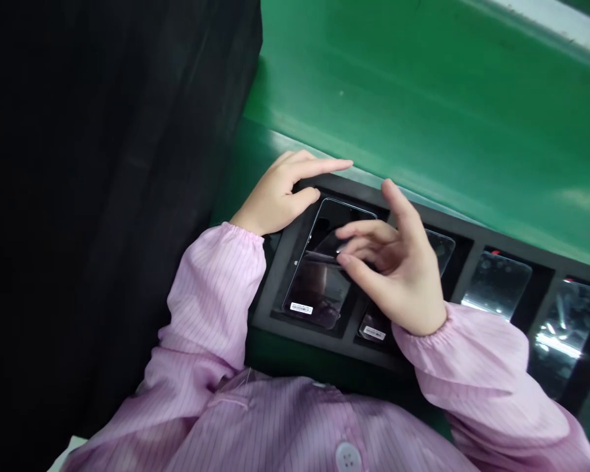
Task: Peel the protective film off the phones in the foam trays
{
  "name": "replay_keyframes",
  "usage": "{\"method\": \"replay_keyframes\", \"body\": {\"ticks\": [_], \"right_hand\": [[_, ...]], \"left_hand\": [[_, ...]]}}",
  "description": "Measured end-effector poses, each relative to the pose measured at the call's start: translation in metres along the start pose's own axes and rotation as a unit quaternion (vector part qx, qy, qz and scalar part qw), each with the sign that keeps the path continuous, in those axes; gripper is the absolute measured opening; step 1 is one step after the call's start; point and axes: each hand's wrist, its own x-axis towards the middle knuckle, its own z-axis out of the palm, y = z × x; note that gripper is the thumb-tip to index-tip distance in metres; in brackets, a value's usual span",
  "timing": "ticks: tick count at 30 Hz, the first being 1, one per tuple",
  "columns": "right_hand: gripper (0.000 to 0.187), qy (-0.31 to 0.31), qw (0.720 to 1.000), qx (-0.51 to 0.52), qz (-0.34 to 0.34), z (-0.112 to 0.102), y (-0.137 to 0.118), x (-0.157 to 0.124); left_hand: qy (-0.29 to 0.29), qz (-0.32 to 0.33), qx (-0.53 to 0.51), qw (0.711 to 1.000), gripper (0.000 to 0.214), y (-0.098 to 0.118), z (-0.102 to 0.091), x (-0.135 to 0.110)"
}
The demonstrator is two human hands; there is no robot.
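Observation:
A dark glossy phone (pixel 314 298) with a small white printed label lies in the leftmost slot of a dark tray (pixel 295 334). My left hand (pixel 288 193) is at the tray's upper left corner. Its index finger is stretched out over the far rim, and the thumb, apart from it, is by the phone's top corner. Above the phone, my right hand (pixel 403 269) has its index finger raised, with thumb and other fingertips pinched together. At them appears the edge of a thin clear film (pixel 322 257); its full outline is hard to make out against reflections.
A second phone (pixel 373 328), partly hidden by my right hand, lies in the neighbouring slot. Further right are more glossy phones (pixel 499 282) (pixel 570 328) in slots. Beyond the tray is a green surface (pixel 423 118); a black cloth (pixel 118 164) hangs along the left.

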Motion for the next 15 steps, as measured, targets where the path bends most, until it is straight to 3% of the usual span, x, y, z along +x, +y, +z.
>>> {"method": "replay_keyframes", "body": {"ticks": [4,7,10,15], "right_hand": [[0.044,-0.026,0.993,-0.103,-0.06,-0.018,-0.005,0.012],[0.017,-0.098,0.976,-0.163,-0.107,-0.031,-0.009,0.019],[0.019,-0.122,0.97,-0.171,-0.122,-0.042,-0.008,0.023],[0.027,-0.084,0.982,-0.134,-0.099,-0.047,0.001,0.023]], "left_hand": [[0.006,-0.016,-0.002,1.0,0.051,0.002,0.001,0.002],[0.013,-0.021,0.0,1.0,0.054,0.001,0.002,0.003],[0.015,-0.018,0.0,1.0,0.055,-0.001,0.003,0.003],[0.019,-0.011,-0.002,1.0,0.053,-0.002,0.003,0.002]]}}
